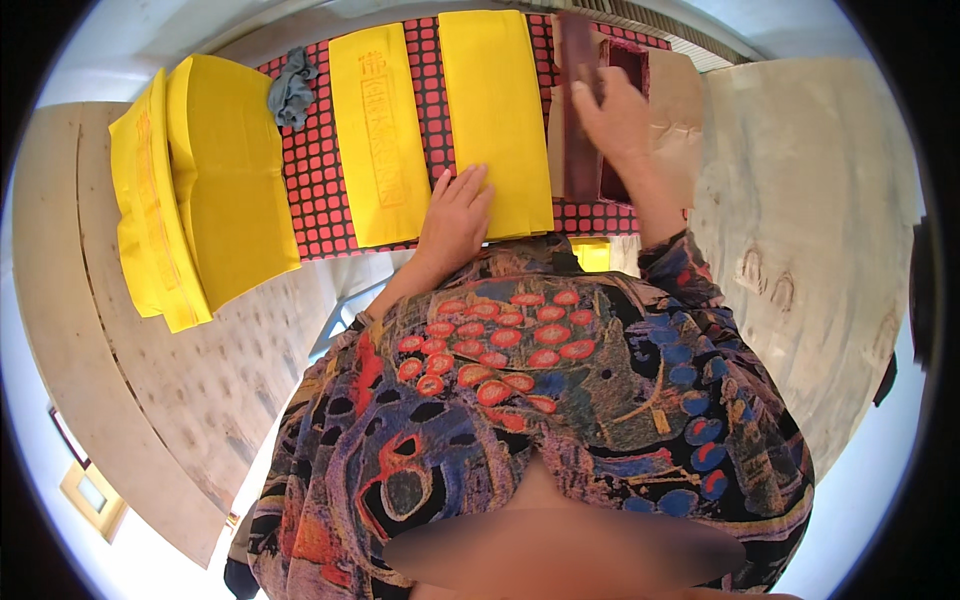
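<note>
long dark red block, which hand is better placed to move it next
Probably the right hand: it touches the long dark red block, while the left hand rests on the plain yellow sheet, farther left.

A vertical column of red characters (381, 135) marks the narrow yellow sheet (378, 145); red print (152, 195) on the leftmost sheet (230, 180) is illegible.

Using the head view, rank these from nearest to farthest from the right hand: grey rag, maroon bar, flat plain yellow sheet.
1. Maroon bar, at the right hand
2. Flat plain yellow sheet, just left
3. Grey rag, farther left
</note>
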A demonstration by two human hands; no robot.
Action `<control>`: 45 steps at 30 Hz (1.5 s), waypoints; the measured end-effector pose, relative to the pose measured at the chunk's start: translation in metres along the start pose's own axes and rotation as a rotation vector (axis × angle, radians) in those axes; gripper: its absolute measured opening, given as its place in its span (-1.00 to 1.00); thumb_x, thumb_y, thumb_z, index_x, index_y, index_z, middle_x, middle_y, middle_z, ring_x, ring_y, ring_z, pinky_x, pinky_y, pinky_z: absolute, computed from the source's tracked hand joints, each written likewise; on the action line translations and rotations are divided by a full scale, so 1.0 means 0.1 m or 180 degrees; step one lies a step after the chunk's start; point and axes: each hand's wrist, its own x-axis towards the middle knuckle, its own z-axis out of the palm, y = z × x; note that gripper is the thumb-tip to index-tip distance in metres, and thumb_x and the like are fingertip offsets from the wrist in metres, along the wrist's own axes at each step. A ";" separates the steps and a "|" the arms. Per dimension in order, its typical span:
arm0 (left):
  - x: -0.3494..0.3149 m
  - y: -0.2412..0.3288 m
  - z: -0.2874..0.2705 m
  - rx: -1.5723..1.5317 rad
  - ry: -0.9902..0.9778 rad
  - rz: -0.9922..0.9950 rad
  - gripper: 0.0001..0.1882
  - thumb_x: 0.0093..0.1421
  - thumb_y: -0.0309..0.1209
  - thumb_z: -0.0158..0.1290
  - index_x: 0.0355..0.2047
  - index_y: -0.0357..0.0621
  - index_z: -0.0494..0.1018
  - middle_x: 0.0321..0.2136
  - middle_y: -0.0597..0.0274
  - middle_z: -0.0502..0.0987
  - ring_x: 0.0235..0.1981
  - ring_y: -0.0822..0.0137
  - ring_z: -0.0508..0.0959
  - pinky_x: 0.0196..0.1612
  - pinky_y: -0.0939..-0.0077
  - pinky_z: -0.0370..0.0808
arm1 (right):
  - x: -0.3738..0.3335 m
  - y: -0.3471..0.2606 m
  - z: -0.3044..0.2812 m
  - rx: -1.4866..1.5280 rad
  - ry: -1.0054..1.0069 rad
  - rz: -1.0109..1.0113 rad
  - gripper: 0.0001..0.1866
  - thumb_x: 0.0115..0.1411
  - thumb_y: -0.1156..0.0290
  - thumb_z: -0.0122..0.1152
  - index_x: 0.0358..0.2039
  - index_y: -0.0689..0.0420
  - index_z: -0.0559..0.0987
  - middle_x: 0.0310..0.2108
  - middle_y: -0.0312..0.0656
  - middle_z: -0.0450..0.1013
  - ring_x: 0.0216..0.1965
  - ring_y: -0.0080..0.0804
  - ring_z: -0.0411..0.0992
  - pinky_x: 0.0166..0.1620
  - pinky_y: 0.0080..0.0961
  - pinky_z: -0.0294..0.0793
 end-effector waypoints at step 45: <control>-0.26 0.05 0.21 -0.0317 -0.0047 0.0822 -0.72 0.10 -0.39 0.14 -0.14 -0.12 0.50 -0.05 0.24 0.53 0.04 0.26 0.48 0.21 0.14 0.32 | 0.11 -0.76 0.38 -0.0300 -0.1154 0.0240 -0.52 0.21 0.15 0.10 -0.14 0.39 0.41 -0.35 0.21 0.50 -0.27 0.11 0.51 -0.18 -0.04 0.49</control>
